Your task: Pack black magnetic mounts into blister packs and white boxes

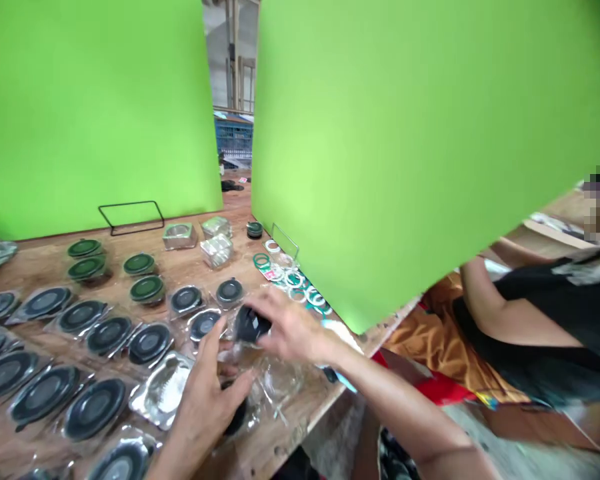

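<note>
The right hand [293,328] has its fingers clamped on a small black container [253,325], held between thumb and fingertips above the wooden bench [117,248]. Just beside it, the left hand [211,387] has thumb and index finger spread apart. Black-lidded containers [107,335] in clear wrap fill the bench's left side; bright green panels [95,113] stand behind, and another person [525,320] is at the right.
</note>
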